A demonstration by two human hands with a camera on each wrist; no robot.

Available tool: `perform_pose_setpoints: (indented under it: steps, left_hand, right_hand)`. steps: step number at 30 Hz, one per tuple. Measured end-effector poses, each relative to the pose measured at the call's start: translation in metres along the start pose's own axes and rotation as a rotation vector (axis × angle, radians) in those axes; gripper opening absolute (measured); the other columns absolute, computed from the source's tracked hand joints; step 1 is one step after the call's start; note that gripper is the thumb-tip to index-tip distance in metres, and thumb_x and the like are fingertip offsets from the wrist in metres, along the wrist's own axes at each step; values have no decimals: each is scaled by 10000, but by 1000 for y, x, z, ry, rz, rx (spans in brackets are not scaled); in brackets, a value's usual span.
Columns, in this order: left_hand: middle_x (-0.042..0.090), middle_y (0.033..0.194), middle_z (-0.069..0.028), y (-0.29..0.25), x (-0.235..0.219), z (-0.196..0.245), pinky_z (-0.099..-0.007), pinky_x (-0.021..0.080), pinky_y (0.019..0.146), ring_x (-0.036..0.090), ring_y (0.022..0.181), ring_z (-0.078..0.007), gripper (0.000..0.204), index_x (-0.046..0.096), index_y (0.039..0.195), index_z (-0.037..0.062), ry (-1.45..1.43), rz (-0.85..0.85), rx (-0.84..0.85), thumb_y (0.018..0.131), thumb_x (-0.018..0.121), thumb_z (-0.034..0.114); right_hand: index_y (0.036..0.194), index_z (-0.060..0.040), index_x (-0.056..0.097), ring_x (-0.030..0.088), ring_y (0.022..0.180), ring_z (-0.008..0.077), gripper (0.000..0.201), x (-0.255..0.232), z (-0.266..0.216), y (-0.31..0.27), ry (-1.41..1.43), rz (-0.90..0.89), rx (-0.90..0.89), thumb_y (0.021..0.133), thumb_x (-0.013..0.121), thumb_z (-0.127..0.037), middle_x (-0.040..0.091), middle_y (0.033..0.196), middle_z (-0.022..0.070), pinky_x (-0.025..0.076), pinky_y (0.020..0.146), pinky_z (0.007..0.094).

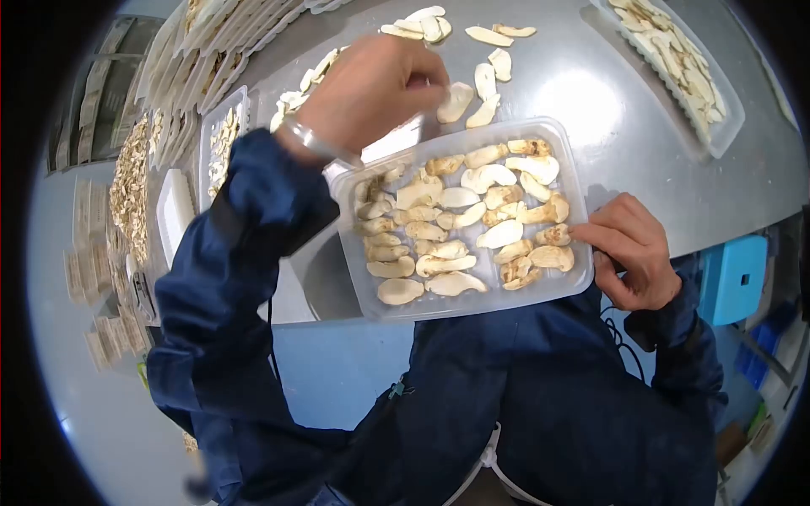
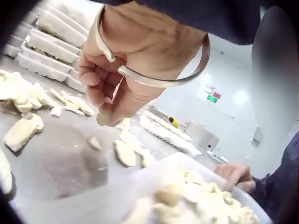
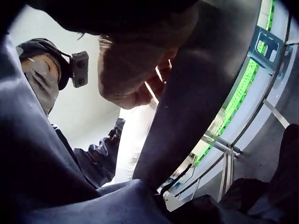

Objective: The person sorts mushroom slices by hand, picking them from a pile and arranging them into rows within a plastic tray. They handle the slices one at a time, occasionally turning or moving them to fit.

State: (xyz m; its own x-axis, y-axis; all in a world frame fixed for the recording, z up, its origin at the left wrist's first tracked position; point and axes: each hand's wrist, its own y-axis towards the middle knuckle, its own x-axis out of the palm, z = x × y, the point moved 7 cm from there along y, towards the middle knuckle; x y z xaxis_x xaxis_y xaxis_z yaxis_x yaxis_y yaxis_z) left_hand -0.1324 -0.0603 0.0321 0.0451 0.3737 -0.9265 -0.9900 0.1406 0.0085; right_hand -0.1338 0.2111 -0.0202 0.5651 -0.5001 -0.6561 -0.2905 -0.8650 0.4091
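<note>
A clear plastic tray (image 1: 582,291) holds rows of pale, brown-edged mushroom slices (image 1: 451,282), tilted over the table's near edge. My left hand (image 1: 375,93) is above the tray's far left side, a silver bangle on its wrist. Its thumb and fingers pinch a mushroom slice (image 1: 456,103), which shows past the fingertips in the head view. In the left wrist view the left hand (image 2: 126,70) has its fingers curled in to the thumb. My right hand (image 1: 633,253) grips the tray's right rim, fingers over the edge and thumb outside.
Loose mushroom slices (image 1: 485,80) lie on the metal table (image 1: 574,51) beyond the tray. Another filled tray (image 1: 726,139) stands at the far right. Stacked trays (image 1: 190,76) rise at the far left, near a heap of mushroom pieces (image 1: 128,202). A blue plastic container (image 1: 730,278) is at right.
</note>
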Motion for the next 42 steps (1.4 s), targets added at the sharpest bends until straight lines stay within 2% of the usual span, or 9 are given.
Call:
perform_pose_setpoints:
  steps: [3, 6, 18, 21, 23, 25, 27, 34, 42]
  left_hand:
    - [673, 829, -102, -44, 18, 48, -324, 509, 652, 648, 700, -209, 60, 720, 915, -1, -217, -81, 94, 855, 713, -6]
    - [643, 821, -120, -68, 36, 65, -365, 513, 640, 654, 716, -301, 50, 684, 892, 8, -218, -143, 25, 850, 704, 27]
    - [617, 798, -101, -73, 44, 49, -345, 491, 621, 616, 686, -271, 125, 644, 833, 19, -242, -58, -40, 832, 746, 90]
    - [660, 833, -48, -71, 5, 13, -265, 492, 660, 602, 717, -108, 73, 710, 938, 0, -201, 121, -118, 874, 744, 12]
    - [702, 835, -34, -74, -27, -46, -253, 496, 672, 614, 745, -86, 79, 727, 976, -5, -64, 327, -199, 903, 713, 20]
    - [707, 820, -38, -82, -41, -92, -257, 506, 653, 620, 721, -86, 132, 722, 997, -26, -60, 292, -474, 901, 709, 65]
    - [680, 792, -31, -84, -39, -112, -268, 491, 623, 599, 697, -89, 179, 725, 993, -25, 41, 303, -397, 879, 745, 111]
    - [645, 836, -55, -76, -13, -122, -309, 483, 664, 580, 714, -147, 247, 736, 924, -21, 133, 192, -435, 812, 805, 188]
    - [650, 834, -35, -83, -17, -120, -277, 478, 676, 588, 739, -115, 181, 714, 904, -9, -17, 233, -333, 835, 780, 145]
  right_hand:
    - [1096, -7, 715, 559, 762, 289, 499, 2, 0, 1, 2, -4, 8, 623, 581, 75, 650, 898, 118, 459, 679, 375]
    - [1093, -2, 714, 569, 765, 288, 487, 2, -1, 1, -6, -18, 18, 631, 587, 81, 652, 896, 123, 470, 684, 376]
    - [1091, 9, 710, 575, 758, 292, 462, 0, -4, 4, -20, -12, -11, 650, 596, 92, 651, 891, 133, 470, 673, 381]
    - [1093, 9, 709, 570, 759, 294, 470, 0, -3, 4, -2, -9, -4, 643, 591, 76, 644, 884, 131, 467, 671, 384]
    - [1093, 9, 709, 569, 760, 296, 474, 1, -2, 3, 1, -8, -4, 639, 587, 69, 642, 880, 131, 466, 671, 387]
    - [1092, 8, 710, 568, 760, 298, 479, 1, -2, 4, -5, -3, -7, 634, 582, 63, 641, 877, 131, 466, 670, 389]
    - [1089, 7, 712, 568, 759, 299, 483, 1, -2, 5, -1, -11, 3, 628, 580, 64, 640, 872, 133, 467, 671, 392]
    - [1082, 8, 712, 575, 759, 302, 481, 2, 1, 4, 6, -10, 2, 622, 583, 68, 651, 876, 145, 468, 672, 392]
    - [1064, 16, 710, 574, 751, 306, 443, 0, -3, 5, -2, 2, -4, 643, 590, 82, 651, 877, 150, 468, 671, 391]
